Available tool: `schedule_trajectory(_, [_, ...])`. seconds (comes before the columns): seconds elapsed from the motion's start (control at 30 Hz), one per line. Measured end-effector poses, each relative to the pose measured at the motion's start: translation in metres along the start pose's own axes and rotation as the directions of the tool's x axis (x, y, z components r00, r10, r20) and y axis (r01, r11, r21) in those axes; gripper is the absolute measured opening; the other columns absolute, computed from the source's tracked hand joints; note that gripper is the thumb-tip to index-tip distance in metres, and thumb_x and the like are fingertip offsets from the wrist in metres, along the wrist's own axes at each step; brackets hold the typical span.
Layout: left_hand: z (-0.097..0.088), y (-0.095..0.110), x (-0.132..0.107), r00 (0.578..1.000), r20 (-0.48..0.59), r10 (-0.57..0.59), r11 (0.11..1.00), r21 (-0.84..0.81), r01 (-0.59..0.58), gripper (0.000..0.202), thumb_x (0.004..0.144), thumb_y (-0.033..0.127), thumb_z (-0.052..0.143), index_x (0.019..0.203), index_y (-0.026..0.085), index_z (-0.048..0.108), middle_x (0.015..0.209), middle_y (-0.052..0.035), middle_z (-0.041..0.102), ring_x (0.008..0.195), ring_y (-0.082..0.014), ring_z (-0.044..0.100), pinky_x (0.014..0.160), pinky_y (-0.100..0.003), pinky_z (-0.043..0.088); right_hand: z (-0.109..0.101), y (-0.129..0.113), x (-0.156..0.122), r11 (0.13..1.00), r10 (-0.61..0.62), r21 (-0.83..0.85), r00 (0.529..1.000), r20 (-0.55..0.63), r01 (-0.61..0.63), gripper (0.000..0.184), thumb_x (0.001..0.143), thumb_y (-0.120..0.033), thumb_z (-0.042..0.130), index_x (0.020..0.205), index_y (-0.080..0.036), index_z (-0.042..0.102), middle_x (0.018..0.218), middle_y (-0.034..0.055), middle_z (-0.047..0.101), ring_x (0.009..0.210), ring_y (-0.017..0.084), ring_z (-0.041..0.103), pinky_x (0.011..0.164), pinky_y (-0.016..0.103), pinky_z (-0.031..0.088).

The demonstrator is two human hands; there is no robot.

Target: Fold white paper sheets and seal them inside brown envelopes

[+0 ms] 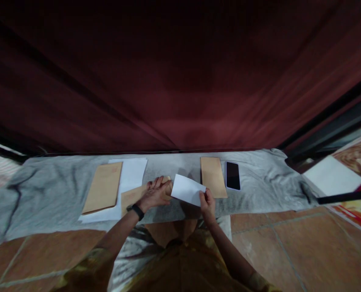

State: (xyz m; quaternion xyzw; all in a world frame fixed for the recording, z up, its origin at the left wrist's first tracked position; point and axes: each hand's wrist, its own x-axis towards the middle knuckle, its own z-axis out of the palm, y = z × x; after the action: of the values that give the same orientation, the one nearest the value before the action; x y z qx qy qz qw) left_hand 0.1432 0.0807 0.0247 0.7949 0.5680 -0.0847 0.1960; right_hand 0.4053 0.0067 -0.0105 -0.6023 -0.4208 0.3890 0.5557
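My left hand [156,195], with a dark watch on the wrist, holds a brown envelope [132,195] near its right end, where the flap [167,187] shows between and beyond the fingers. Between my right thumb and fingers is the near right corner of a folded white sheet of paper [186,189]. My right hand [208,205] keeps this sheet slightly raised, its left edge close to the envelope's flap end. Whether paper and envelope touch I cannot tell. Part of the envelope is hidden under my left hand.
Left on the grey cloth [61,178], brown envelopes [103,187] lie over white sheets [133,172]. Another brown envelope [213,177] and a phone [233,176] are on the right. A dark red cloth [180,101] rises behind; a tiled floor [304,239] lies below.
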Motion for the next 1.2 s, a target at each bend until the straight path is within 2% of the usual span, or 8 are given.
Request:
schedule_trajectory(0.1, [-0.005, 0.004, 0.002, 1.000, -0.013, 0.007, 1.000, 0.005, -0.007, 0.102, 0.063, 0.053, 0.082, 0.153, 0.033, 0.039, 0.166, -0.0149, 0.026, 0.152, -0.0386, 0.024, 0.118, -0.057, 0.023, 0.003, 0.000, 0.004, 0.999, -0.010, -0.032, 1.000, 0.025, 0.011, 0.032, 0.093, -0.052, 0.054, 0.090, -0.021, 0.061, 0.070, -0.0020, 0.056, 0.065, 0.016, 0.052, 0.060, 0.026, 0.042])
schedule_trajectory(0.27, [-0.013, 0.008, 0.003, 0.999, -0.035, 0.023, 1.000, 0.014, -0.023, 0.102, 0.058, 0.049, 0.086, 0.148, 0.030, 0.044, 0.160, -0.0143, 0.035, 0.148, -0.0383, 0.030, 0.114, -0.056, 0.031, 0.013, 0.000, 0.014, 0.995, -0.057, -0.077, 0.998, 0.001, 0.057, 0.034, 0.095, -0.051, 0.051, 0.096, -0.020, 0.064, 0.080, 0.0020, 0.064, 0.074, 0.019, 0.058, 0.069, 0.028, 0.047])
schedule_trajectory(0.53, [-0.006, 0.007, 0.007, 0.999, -0.040, 0.003, 1.000, 0.014, -0.003, 0.102, 0.056, 0.047, 0.088, 0.146, 0.029, 0.043, 0.166, -0.0160, 0.027, 0.150, -0.0401, 0.027, 0.115, -0.060, 0.029, 0.028, -0.013, 0.027, 0.963, -0.174, -0.197, 0.982, 0.075, 0.186, 0.038, 0.099, -0.047, 0.045, 0.110, -0.019, 0.069, 0.098, 0.0087, 0.073, 0.089, 0.023, 0.065, 0.084, 0.034, 0.050])
schedule_trajectory(0.73, [-0.002, 0.006, 0.007, 0.997, -0.074, -0.009, 1.000, -0.030, 0.007, 0.107, 0.053, 0.046, 0.090, 0.147, 0.031, 0.041, 0.164, -0.0147, 0.031, 0.150, -0.0388, 0.027, 0.116, -0.060, 0.027, 0.029, -0.013, 0.029, 0.948, -0.199, -0.219, 0.967, 0.159, 0.231, 0.036, 0.099, -0.042, 0.046, 0.112, -0.021, 0.071, 0.098, 0.0080, 0.074, 0.086, 0.023, 0.067, 0.085, 0.033, 0.051])
schedule_trajectory(0.9, [0.001, 0.005, 0.007, 0.995, -0.097, -0.016, 0.998, -0.063, 0.010, 0.121, 0.055, 0.043, 0.089, 0.157, 0.030, 0.025, 0.163, -0.0160, 0.032, 0.150, -0.0380, 0.028, 0.117, -0.059, 0.025, 0.022, -0.009, 0.036, 0.955, -0.170, -0.211, 0.969, 0.178, 0.207, 0.031, 0.096, -0.039, 0.049, 0.103, -0.021, 0.074, 0.086, 0.0055, 0.074, 0.077, 0.022, 0.066, 0.076, 0.032, 0.052])
schedule_trajectory(1.0, [0.001, 0.006, 0.006, 0.995, -0.096, -0.023, 0.997, -0.073, 0.016, 0.128, 0.058, 0.043, 0.087, 0.161, 0.031, 0.013, 0.162, -0.0167, 0.032, 0.149, -0.0387, 0.029, 0.117, -0.058, 0.023, 0.020, -0.009, 0.044, 0.957, -0.179, -0.186, 0.957, 0.228, 0.223, 0.027, 0.094, -0.036, 0.051, 0.099, -0.023, 0.075, 0.087, 0.0043, 0.075, 0.079, 0.022, 0.068, 0.076, 0.032, 0.053])
schedule_trajectory(1.1, [0.000, 0.007, 0.004, 0.995, -0.098, -0.025, 0.996, -0.087, 0.017, 0.132, 0.060, 0.043, 0.085, 0.162, 0.030, 0.002, 0.161, -0.0170, 0.032, 0.149, -0.0386, 0.029, 0.119, -0.058, 0.019, 0.022, -0.009, 0.055, 0.948, -0.182, -0.207, 0.945, 0.270, 0.242, 0.023, 0.092, -0.033, 0.054, 0.098, -0.025, 0.075, 0.089, 0.0034, 0.077, 0.081, 0.022, 0.070, 0.075, 0.031, 0.053])
schedule_trajectory(1.2, [0.001, 0.008, 0.002, 0.993, -0.120, -0.022, 0.994, -0.108, 0.009, 0.132, 0.062, 0.040, 0.083, 0.162, 0.029, -0.002, 0.161, -0.0168, 0.033, 0.149, -0.0384, 0.029, 0.119, -0.058, 0.017, 0.026, -0.008, 0.066, 0.945, -0.146, -0.245, 0.950, 0.276, 0.217, 0.018, 0.089, -0.029, 0.057, 0.090, -0.026, 0.075, 0.081, 0.0026, 0.075, 0.075, 0.022, 0.068, 0.071, 0.030, 0.052])
